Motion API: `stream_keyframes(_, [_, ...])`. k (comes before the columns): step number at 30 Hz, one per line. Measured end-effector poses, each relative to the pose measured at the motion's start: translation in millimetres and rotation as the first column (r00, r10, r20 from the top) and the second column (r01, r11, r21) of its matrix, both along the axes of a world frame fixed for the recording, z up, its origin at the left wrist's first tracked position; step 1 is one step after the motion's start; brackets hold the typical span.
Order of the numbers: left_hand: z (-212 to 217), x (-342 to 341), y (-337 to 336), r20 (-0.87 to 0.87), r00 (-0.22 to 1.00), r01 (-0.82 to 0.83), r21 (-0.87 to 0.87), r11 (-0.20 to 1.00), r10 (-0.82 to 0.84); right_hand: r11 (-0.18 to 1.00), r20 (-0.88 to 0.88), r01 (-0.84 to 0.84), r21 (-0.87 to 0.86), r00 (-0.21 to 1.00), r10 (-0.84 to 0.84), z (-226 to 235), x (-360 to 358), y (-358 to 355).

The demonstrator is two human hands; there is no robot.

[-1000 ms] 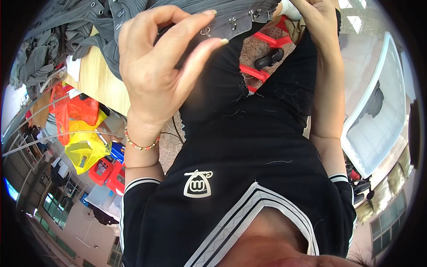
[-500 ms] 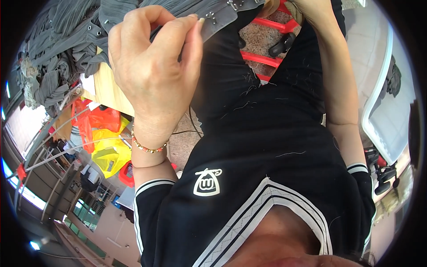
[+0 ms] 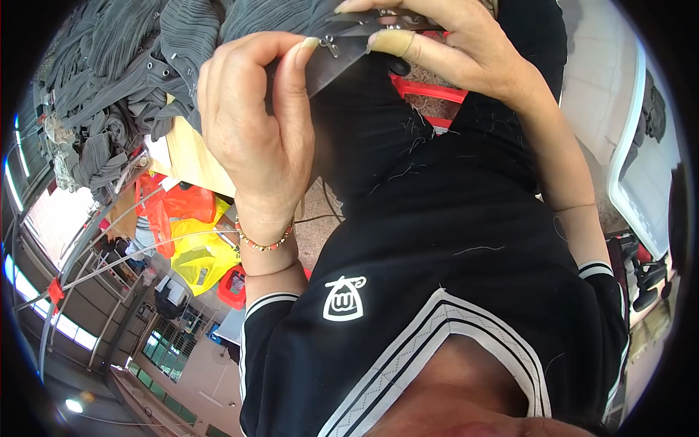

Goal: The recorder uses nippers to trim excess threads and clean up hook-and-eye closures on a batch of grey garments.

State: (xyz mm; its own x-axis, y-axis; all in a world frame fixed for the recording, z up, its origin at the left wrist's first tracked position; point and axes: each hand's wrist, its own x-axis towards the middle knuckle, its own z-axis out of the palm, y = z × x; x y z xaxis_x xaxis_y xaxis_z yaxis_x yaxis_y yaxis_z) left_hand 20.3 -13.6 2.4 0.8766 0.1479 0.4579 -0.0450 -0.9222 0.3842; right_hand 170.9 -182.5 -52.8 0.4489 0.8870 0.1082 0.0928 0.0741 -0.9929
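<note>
A thin dark grey strip (image 3: 336, 69) with small metal hooks along it is stretched between my hands at the top of the view. My left hand (image 3: 251, 120) is closed, pinching one end between thumb and index finger beside a hook. My right hand (image 3: 466, 54) grips the strip farther right. Its thumb, with a yellowish covering (image 3: 393, 42), presses at the lower edge, while the index finger reaches over the far side. The other fingers run out of the picture. Behind my left hand lies a heap of grey ribbed garments (image 3: 109, 65), with metal eyelets on one band.
Left of me are a pale wooden tabletop (image 3: 193, 156), a red plastic bag (image 3: 156, 207) and a yellow plastic bag (image 3: 200, 255). Red bars (image 3: 429, 91) show between my legs. A white tub (image 3: 619, 175) holding dark cloth stands on the right.
My right hand has come from the upper right onto the strip beside my left hand. My left hand has shifted slightly right and down, still pinching the strip.
</note>
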Motion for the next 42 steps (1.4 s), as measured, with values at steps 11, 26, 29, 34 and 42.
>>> stream_keyframes(11, [-3, 11, -1, 0.075, 0.997, 0.030, -0.093, 0.995, -0.023, 0.816, 0.468, -0.102, 0.569, 0.856, -0.219, -39, 0, 20])
stream_keyframes(26, [0, 7, 3, 0.006, 1.000, 0.016, -0.196, 0.980, -0.015, 0.769, 0.459, -0.142, 0.623, 0.863, -0.213, -45, 4, 28])
stream_keyframes(29, [7, -6, 6, 0.067, 0.997, 0.061, -0.449, 0.892, -0.034, 0.989, 0.233, 0.043, 0.145, 0.970, -0.076, -8, -3, 4])
stream_keyframes(34, [37, -31, 26, 0.318, 0.944, 0.263, -0.576, 0.774, -0.084, 0.800, -0.065, 0.137, 0.584, 0.990, -0.121, -51, -2, 27])
stream_keyframes(42, [11, -32, 26, 0.019, 1.000, -0.017, -0.146, 0.989, 0.020, 0.992, 0.341, 0.120, 0.030, 0.932, -0.123, 12, -13, 1])
